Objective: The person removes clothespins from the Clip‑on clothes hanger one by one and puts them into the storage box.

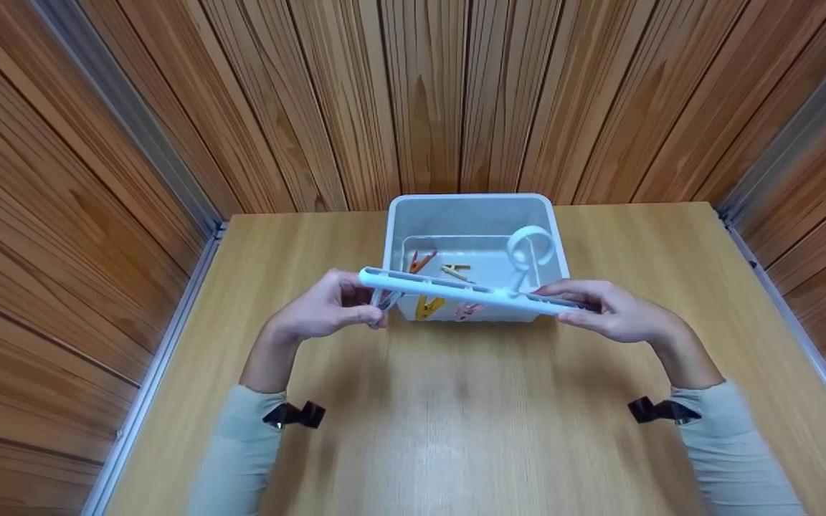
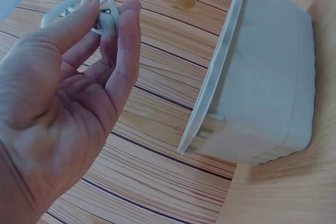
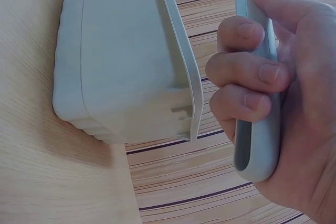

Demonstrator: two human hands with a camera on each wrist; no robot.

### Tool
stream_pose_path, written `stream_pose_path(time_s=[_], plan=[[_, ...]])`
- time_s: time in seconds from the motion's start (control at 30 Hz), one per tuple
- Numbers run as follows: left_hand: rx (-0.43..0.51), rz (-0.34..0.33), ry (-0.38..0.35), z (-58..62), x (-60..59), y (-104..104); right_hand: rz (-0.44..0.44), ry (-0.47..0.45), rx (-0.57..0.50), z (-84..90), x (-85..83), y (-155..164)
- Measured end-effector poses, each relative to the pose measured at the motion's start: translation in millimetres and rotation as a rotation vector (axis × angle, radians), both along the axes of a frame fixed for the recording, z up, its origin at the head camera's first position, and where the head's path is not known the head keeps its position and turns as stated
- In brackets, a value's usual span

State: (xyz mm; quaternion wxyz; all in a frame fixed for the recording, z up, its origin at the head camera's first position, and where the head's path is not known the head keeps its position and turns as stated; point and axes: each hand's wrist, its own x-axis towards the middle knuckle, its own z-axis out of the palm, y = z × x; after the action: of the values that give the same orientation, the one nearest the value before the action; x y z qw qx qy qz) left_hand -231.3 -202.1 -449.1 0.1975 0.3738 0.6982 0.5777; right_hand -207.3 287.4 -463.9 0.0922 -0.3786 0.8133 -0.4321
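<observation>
Both hands hold up a pale blue plastic clip hanger [image 1: 470, 292] over the front of the grey bin. Its bar tilts, with the left end higher in the head view, and a round hook [image 1: 530, 247] stands out from it. My left hand [image 1: 330, 304] pinches a whitish clothespin [image 2: 107, 20] between thumb and fingers at the left end. My right hand [image 1: 617, 312] grips the right end, fingers curled round the bar [image 3: 262, 145]. A yellow clothespin [image 1: 429, 307] and a pink clothespin [image 1: 469, 309] show just below the bar.
The grey bin [image 1: 474, 203] stands at the back of the wooden table [image 1: 456, 416], near the plank wall [image 1: 427, 93]. An orange clothespin [image 1: 421, 262] and a tan clothespin [image 1: 456, 271] appear within its outline. Plank walls flank the table on both sides.
</observation>
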Motion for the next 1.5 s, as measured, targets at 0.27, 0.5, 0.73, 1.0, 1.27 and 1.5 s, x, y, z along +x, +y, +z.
stream_pose_path(time_s=[0.27, 0.5, 0.73, 1.0, 1.27, 1.5], plan=[[0.048, 0.049, 0.019, -7.0, 1.7, 5.4, -0.009, 0.02, -0.015, 0.3, 0.5, -2.5], [0.169, -0.042, -0.024, -14.1, -0.2, 6.6, -0.014, 0.009, -0.004, -2.2, 0.9, -3.6], [0.263, -0.175, -0.046, -17.9, -2.2, 8.6, 0.009, 0.007, -0.023, -2.5, -0.5, -3.8], [0.213, 0.012, -0.051, -15.3, 3.8, 12.3, -0.013, 0.01, -0.033, -1.9, 0.5, -0.9], [0.146, 0.29, -0.021, -9.7, 8.5, 22.5, -0.043, 0.025, -0.058, 0.5, 1.6, -0.3], [0.16, 0.369, -0.013, -9.2, 8.9, 27.2, -0.055, 0.034, -0.048, 0.0, 1.6, 0.1]])
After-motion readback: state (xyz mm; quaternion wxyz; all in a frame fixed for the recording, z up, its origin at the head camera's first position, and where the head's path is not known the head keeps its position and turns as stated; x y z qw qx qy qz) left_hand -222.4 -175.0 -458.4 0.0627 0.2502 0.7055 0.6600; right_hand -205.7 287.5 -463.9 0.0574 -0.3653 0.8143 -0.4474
